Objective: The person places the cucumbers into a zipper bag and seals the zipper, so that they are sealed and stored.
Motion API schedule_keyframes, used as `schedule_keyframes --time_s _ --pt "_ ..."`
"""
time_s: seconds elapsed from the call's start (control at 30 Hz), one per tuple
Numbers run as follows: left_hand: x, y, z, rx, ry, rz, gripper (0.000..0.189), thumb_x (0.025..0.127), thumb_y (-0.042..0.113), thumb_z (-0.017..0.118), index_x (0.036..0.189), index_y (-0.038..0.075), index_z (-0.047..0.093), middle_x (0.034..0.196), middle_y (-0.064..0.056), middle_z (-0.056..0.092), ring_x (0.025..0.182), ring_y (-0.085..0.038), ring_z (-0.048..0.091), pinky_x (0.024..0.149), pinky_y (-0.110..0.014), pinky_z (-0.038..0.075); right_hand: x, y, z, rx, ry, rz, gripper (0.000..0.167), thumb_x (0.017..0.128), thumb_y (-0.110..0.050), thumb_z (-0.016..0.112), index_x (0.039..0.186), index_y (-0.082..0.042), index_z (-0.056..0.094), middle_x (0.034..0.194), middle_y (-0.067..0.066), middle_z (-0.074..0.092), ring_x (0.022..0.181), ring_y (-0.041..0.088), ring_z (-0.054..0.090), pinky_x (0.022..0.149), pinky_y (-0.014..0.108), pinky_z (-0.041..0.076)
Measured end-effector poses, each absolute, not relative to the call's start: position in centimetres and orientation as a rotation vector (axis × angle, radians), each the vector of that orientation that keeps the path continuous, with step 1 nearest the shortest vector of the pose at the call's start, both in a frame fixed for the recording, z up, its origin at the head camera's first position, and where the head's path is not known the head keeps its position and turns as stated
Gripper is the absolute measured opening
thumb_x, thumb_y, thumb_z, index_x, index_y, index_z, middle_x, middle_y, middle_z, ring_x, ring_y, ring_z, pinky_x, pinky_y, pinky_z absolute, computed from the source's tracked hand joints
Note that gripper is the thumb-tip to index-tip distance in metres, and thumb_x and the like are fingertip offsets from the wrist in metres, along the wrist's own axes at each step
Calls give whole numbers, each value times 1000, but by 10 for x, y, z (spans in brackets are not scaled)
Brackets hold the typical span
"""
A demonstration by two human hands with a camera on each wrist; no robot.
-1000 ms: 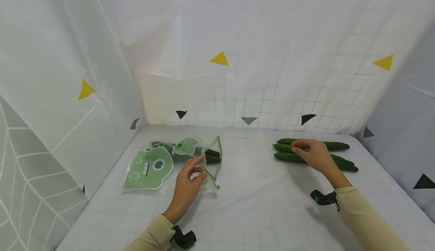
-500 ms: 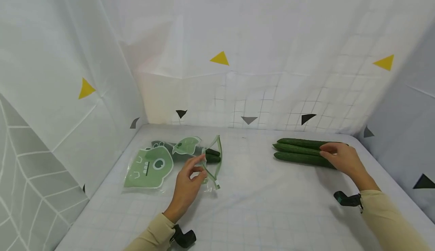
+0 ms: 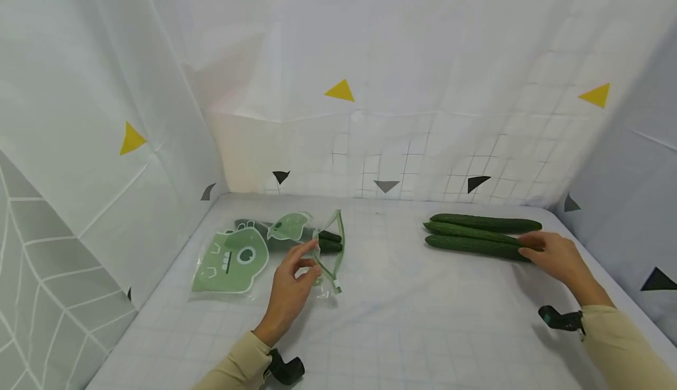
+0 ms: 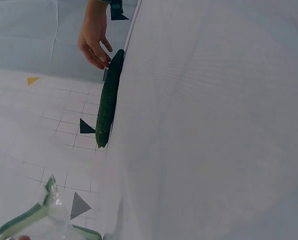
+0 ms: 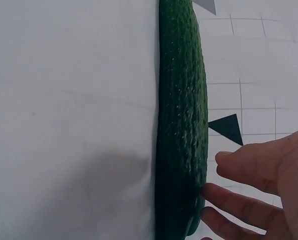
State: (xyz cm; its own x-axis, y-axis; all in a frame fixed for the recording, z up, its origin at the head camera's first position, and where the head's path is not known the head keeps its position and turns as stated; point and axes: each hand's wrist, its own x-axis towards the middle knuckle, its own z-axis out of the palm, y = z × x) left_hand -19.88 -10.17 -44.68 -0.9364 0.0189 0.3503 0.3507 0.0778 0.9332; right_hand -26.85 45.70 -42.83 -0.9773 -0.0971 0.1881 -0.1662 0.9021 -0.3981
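Observation:
On the left of the head view, a clear zip bag (image 3: 231, 266) with green cartoon prints lies flat, two cucumbers (image 3: 330, 247) inside with their ends at its mouth. My left hand (image 3: 292, 287) pinches the bag's raised, parted mouth (image 4: 24, 220) between curled finger and thumb. Three loose cucumbers (image 3: 471, 244) lie side by side on the right. At their right end is my right hand (image 3: 557, 258), palm down, fingers loosely bent. The right wrist view shows its fingertips (image 5: 214, 192) close against a bumpy cucumber (image 5: 181, 115); whether they touch is hard to tell.
A white cloth with a faint grid covers the table (image 3: 381, 325). White sheets hang behind and at both sides, with yellow (image 3: 341, 91) and dark triangle markers (image 3: 478, 184). Each wrist wears a small black camera (image 3: 285, 371).
My right hand has moved rightward along the loose cucumbers to their right end, uncovering more of them. The left hand and the bag have stayed put.

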Motion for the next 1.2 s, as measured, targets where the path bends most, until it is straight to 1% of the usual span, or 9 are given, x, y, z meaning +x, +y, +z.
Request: schedule_keyframes --time_s 0.17,0.4,0.53,0.67,0.77,0.97,1.07,1.2 --pt "-198 -102 -446 -365 -2111 -1943 53 98 -4 67 143 21 63 139 -3 59 108 -27 63 86 -29 55 -269 467 -436 189 -2921 631 39 96 -15 73 122 12 67 116 33 67 106 55 60 77 61 52" --pt "-197 -101 -445 -361 -2112 -1943 53 97 -5 67 143 21 63 140 -7 58 108 -27 63 87 -29 55 -268 481 -442 171 -2956 588 44 94 -16 75 123 15 64 122 40 59 110 60 54 83 69 46" --pt "-198 -101 -445 -359 -2111 -1942 53 97 -5 67 143 22 63 138 -2 59 108 -26 64 86 -29 55 -267 486 -446 173 -2965 583 45 92 -11 75 124 15 61 125 42 56 113 62 51 87 72 43" --pt "-198 -101 -446 -360 -2109 -1944 54 97 -5 67 143 22 63 137 1 59 108 -27 64 86 -29 55 -267 489 -449 174 -2967 574 43 90 -6 75 124 16 61 124 43 56 113 63 50 89 73 42" --pt "-199 -102 -447 -361 -2103 -1942 54 97 -6 67 143 22 64 137 0 59 107 -27 64 86 -29 54 -269 492 -449 187 -2986 552 44 89 -6 76 124 16 62 123 44 55 114 64 48 89 74 40" --pt "-200 -102 -449 -359 -2107 -1937 53 97 -4 68 143 22 64 139 -4 59 108 -27 64 86 -28 54 -270 498 -455 220 -3022 484 51 87 -11 81 127 13 61 129 46 52 119 68 44 93 77 37" --pt "-199 -102 -448 -357 -2119 -1929 53 97 -3 68 143 22 63 140 -6 58 108 -27 63 87 -29 54 -270 500 -459 270 -3018 442 52 84 -10 84 126 12 63 125 45 56 115 67 48 91 76 39" --pt "-198 -102 -447 -357 -2128 -1921 53 98 -2 68 144 22 62 141 -4 58 108 -26 63 88 -30 53 -268 501 -458 261 -3033 367 54 83 -15 86 127 9 66 112 37 61 103 57 55 80 71 46"
